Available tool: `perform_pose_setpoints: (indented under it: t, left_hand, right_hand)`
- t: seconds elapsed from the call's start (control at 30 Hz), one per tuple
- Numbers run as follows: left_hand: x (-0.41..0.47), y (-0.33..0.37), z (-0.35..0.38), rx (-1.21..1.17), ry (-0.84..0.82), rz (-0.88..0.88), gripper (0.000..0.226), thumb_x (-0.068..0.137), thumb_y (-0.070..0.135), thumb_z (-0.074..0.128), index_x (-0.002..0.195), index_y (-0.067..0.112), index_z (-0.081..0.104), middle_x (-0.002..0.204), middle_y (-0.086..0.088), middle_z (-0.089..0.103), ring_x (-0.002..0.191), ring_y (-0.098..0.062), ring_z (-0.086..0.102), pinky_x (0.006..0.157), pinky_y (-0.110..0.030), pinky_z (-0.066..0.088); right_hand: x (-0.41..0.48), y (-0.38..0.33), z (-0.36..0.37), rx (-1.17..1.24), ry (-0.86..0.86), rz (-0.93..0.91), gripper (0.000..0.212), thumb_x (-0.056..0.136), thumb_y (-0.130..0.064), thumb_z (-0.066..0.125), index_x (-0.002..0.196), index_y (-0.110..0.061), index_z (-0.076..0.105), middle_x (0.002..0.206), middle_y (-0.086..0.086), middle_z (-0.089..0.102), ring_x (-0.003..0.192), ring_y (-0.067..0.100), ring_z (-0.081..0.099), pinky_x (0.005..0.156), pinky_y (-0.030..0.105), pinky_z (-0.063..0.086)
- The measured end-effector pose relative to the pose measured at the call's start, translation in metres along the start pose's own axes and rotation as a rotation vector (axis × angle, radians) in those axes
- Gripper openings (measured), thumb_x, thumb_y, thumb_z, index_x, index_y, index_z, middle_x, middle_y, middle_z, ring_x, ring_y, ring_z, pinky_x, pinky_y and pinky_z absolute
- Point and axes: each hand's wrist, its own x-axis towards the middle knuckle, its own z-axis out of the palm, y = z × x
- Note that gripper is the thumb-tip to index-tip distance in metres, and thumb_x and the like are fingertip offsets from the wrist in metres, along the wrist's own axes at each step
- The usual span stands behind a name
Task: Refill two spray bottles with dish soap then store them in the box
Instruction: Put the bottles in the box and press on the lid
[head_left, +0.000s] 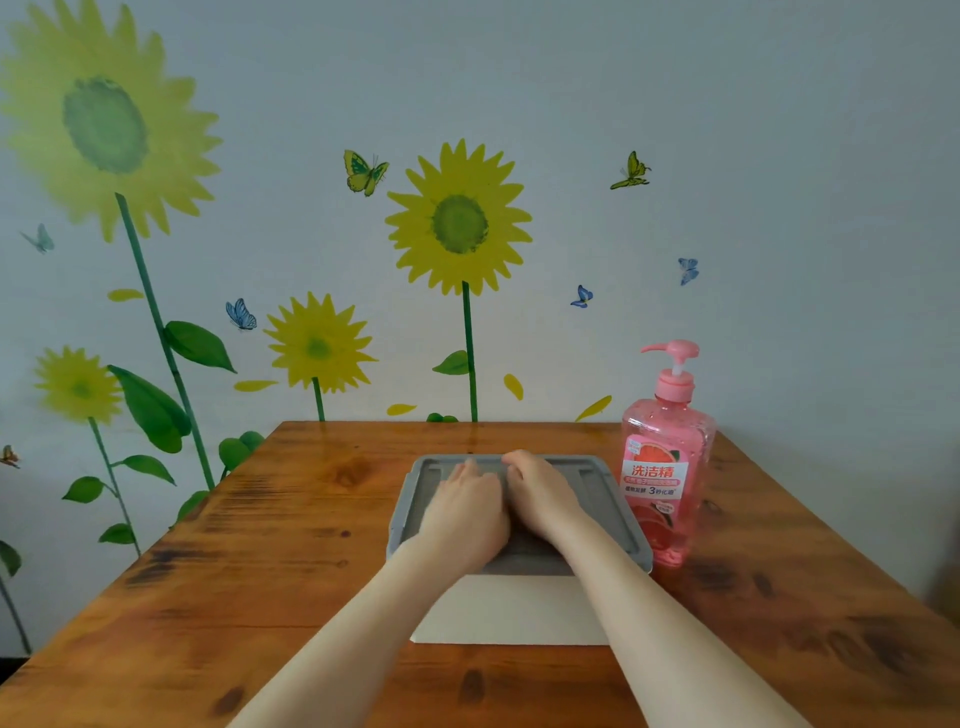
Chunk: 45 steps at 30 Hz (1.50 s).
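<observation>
While the left hand (464, 512) and right hand (543, 496) lie flat on the grey lid (602, 499) of the box (509, 608), each grip wide and holding nothing, the dish soap bottle (665, 467) stands just beside the lid's right edge; desk (260, 545) wood spreads broad leftward.

- One wooden desk (260, 571).
- One white box (509, 608), with one grey lid (608, 499).
- One pink dish soap bottle (665, 467), with one pump head.
- Two hands: one left hand (462, 519) and one right hand (540, 499).
- Four sunflower decals (460, 218) on the wall: two larger, two smaller.
- Seven butterfly decals (365, 171): two yellow-green, four blue, one brownish, cut by the left edge.
</observation>
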Motion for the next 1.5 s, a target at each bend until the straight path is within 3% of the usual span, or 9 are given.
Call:
perform_pose_setpoints:
  t: [0.2,0.47,0.7,0.83,0.93,1.07,1.27,1.37,1.5]
  left_hand:
    - [0.010,0.019,0.012,-0.022,-0.043,0.072,0.035,0.098,0.014,0.030,0.125,0.006,0.050,0.126,-0.014,0.055,0.118,-0.027,0.048,0.098,-0.030,0.036]
    - [0.008,0.021,0.012,0.096,-0.050,0.152,0.039,0.101,0.032,0.020,0.131,0.023,0.042,0.120,-0.018,0.049,0.109,-0.034,0.050,0.090,-0.039,0.043]
    - [0.012,0.036,0.014,0.134,-0.037,0.139,0.035,0.099,0.033,0.025,0.119,0.017,0.048,0.125,-0.015,0.048,0.119,-0.033,0.044,0.096,-0.045,0.036]
    - [0.016,0.043,0.018,0.068,-0.122,0.204,0.041,0.100,0.037,0.020,0.133,0.032,0.043,0.135,-0.005,0.045,0.132,-0.026,0.034,0.105,-0.049,0.028]
    - [0.019,0.042,0.019,0.065,-0.132,0.195,0.041,0.099,0.038,0.020,0.133,0.032,0.043,0.134,-0.005,0.046,0.131,-0.025,0.036,0.105,-0.049,0.030]
    - [0.016,0.044,0.019,0.062,-0.129,0.181,0.041,0.099,0.037,0.021,0.133,0.030,0.043,0.138,-0.006,0.044,0.132,-0.026,0.035,0.106,-0.049,0.027]
    - [0.014,0.043,0.019,0.045,-0.118,0.183,0.042,0.099,0.037,0.021,0.136,0.030,0.039,0.141,-0.006,0.042,0.133,-0.025,0.034,0.107,-0.050,0.026]
    - [0.015,0.042,0.020,0.045,-0.120,0.182,0.041,0.099,0.037,0.021,0.136,0.031,0.039,0.141,-0.005,0.042,0.133,-0.025,0.034,0.108,-0.051,0.025]
    - [0.015,0.042,0.020,0.038,-0.114,0.180,0.041,0.099,0.037,0.021,0.136,0.031,0.039,0.140,-0.005,0.043,0.132,-0.025,0.035,0.107,-0.050,0.026]
  right_hand:
    - [-0.008,-0.001,-0.021,0.269,0.045,0.039,0.038,0.100,-0.011,0.029,0.134,-0.008,0.046,0.142,0.008,0.044,0.132,0.021,0.040,0.105,0.028,0.031]
    - [-0.044,0.043,-0.052,-0.466,0.118,-0.073,0.026,0.096,-0.022,0.041,0.096,-0.005,0.061,0.100,0.013,0.064,0.093,0.028,0.059,0.074,0.035,0.045]
    - [-0.053,0.050,-0.045,-0.400,0.227,-0.133,0.028,0.097,-0.022,0.037,0.071,-0.015,0.042,0.076,0.004,0.052,0.082,0.026,0.055,0.064,0.030,0.030]
    - [-0.056,0.050,-0.047,-0.385,0.240,-0.168,0.027,0.097,-0.022,0.037,0.079,-0.013,0.054,0.084,0.009,0.058,0.076,0.020,0.048,0.064,0.027,0.026]
    - [-0.058,0.054,-0.045,-0.185,0.248,-0.151,0.020,0.096,-0.017,0.042,0.081,-0.015,0.054,0.083,0.003,0.055,0.080,0.018,0.052,0.068,0.027,0.033]
    - [-0.070,0.059,-0.036,0.204,0.509,0.048,0.035,0.093,-0.021,0.054,0.126,-0.009,0.053,0.122,0.004,0.057,0.114,0.019,0.052,0.095,0.031,0.042]
    - [-0.079,0.063,-0.028,1.050,0.328,0.481,0.052,0.080,-0.030,0.071,0.123,-0.007,0.053,0.112,0.009,0.062,0.101,0.024,0.060,0.080,0.038,0.053]
    - [-0.081,0.061,-0.035,1.064,0.313,0.453,0.044,0.079,-0.019,0.072,0.117,-0.004,0.055,0.103,0.010,0.062,0.088,0.021,0.061,0.062,0.028,0.048]
    - [-0.081,0.061,-0.040,0.733,0.500,0.244,0.046,0.081,-0.004,0.068,0.123,-0.013,0.050,0.112,0.000,0.055,0.106,0.018,0.055,0.088,0.033,0.049]
